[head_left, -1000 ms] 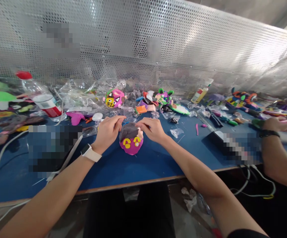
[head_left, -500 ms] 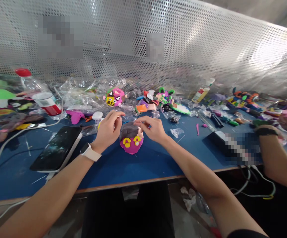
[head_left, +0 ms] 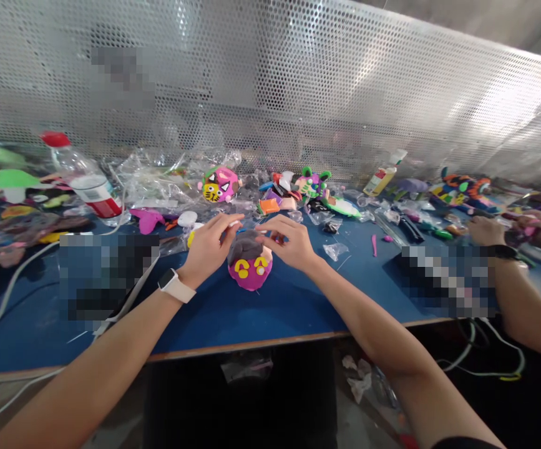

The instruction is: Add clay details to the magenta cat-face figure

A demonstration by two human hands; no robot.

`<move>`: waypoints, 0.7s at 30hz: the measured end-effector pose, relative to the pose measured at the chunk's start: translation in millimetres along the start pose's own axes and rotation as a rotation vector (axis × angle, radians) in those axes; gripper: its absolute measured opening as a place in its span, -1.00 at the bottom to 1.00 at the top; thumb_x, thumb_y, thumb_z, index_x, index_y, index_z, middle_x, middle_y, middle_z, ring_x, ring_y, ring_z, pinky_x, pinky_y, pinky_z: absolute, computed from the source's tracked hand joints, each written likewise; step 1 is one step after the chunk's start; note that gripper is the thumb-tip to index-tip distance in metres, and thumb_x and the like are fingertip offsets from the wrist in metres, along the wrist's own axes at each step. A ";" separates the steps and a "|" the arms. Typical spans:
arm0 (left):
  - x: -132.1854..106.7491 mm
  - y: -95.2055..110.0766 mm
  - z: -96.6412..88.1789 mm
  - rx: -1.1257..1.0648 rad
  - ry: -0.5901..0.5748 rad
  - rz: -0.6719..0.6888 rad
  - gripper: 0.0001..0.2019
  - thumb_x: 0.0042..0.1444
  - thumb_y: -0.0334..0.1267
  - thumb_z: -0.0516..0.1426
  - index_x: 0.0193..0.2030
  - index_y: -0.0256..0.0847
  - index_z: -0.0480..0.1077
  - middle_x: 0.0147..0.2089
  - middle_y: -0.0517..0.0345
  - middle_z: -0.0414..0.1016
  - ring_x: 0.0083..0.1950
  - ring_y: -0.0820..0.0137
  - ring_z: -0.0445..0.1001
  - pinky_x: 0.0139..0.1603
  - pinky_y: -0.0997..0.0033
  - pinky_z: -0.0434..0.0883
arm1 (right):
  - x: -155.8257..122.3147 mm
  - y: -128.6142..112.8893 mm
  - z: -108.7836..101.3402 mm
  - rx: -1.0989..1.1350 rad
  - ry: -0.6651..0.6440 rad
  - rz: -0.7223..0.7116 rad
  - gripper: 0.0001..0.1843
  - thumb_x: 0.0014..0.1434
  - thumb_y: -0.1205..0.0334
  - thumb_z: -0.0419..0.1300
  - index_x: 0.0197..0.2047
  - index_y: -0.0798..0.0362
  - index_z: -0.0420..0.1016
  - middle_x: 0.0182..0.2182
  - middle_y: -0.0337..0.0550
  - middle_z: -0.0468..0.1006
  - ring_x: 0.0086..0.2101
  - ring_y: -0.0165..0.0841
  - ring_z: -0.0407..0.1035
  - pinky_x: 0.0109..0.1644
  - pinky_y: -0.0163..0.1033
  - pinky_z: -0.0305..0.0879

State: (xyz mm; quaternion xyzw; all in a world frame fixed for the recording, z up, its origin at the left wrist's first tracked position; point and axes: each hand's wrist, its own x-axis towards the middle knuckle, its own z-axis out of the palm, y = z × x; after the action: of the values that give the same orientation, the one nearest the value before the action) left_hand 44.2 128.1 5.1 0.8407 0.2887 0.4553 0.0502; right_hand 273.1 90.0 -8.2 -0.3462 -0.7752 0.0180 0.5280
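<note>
A modelled clay face point(head_left: 248, 279) rests on the blue table in front of me, magenta below, with a grey clay top and yellow pieces round the eyes. At its upper left, my left hand point(head_left: 210, 244) is closed with curled fingers; a small whitish bit shows at the fingertips, too small to name. My right hand point(head_left: 289, 242) hovers at its upper right, thumb and forefinger drawn together in a pinch. What that pinch holds, if anything, is hidden. A pale-banded watch point(head_left: 176, 287) sits on my left wrist.
A red-capped bottle point(head_left: 93, 187) stands at the back left. Finished clay faces point(head_left: 220, 184), plastic wrap and clay scraps line the mesh partition point(head_left: 233, 81). A phone point(head_left: 132, 277) with a cable lies left. A co-worker's hands point(head_left: 485, 231) are at the far right.
My hands stay around the top of the clay face with small finger movements. The view has shifted slightly. The co-worker's hands have come further into view at right.
</note>
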 end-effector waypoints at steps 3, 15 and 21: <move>-1.5 -0.9 0.3 -0.001 0.014 0.026 -0.80 0.42 -0.15 0.18 -0.01 -0.17 0.58 -0.17 0.14 0.70 -0.33 0.45 0.61 -0.22 0.47 0.47 | -1.7 0.2 1.0 0.011 -0.026 0.051 -0.82 0.43 0.19 0.26 0.04 -0.08 0.64 -0.15 -0.15 0.69 -0.40 -0.43 0.54 -0.31 -0.28 0.57; 2.3 4.3 -4.8 -0.032 -0.028 0.027 -0.74 0.46 -0.43 -0.06 0.00 -0.22 0.45 -0.11 0.06 0.52 -0.14 0.38 0.53 -0.09 0.37 0.46 | -1.1 -5.7 0.4 0.014 -0.013 0.101 -0.92 0.38 0.18 0.31 -0.12 -0.06 0.65 -0.11 -0.17 0.71 -0.32 -0.40 0.60 -0.28 -0.28 0.60; -2.4 7.2 -3.9 -0.055 -0.195 0.118 -0.83 0.45 -0.29 0.03 -0.01 -0.22 0.44 -0.13 0.06 0.47 -0.15 0.34 0.50 -0.13 0.33 0.45 | -4.1 -10.0 1.3 0.034 0.023 0.155 -0.71 0.29 0.30 0.37 0.07 -0.11 0.58 -0.25 -0.28 0.77 -0.40 -0.41 0.62 -0.35 -0.30 0.56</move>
State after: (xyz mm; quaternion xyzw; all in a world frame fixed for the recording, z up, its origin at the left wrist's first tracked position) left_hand 43.3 120.2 8.0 0.8948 0.2197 0.3815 0.0742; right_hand 267.7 80.6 -8.2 -0.3964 -0.7396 0.0681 0.5396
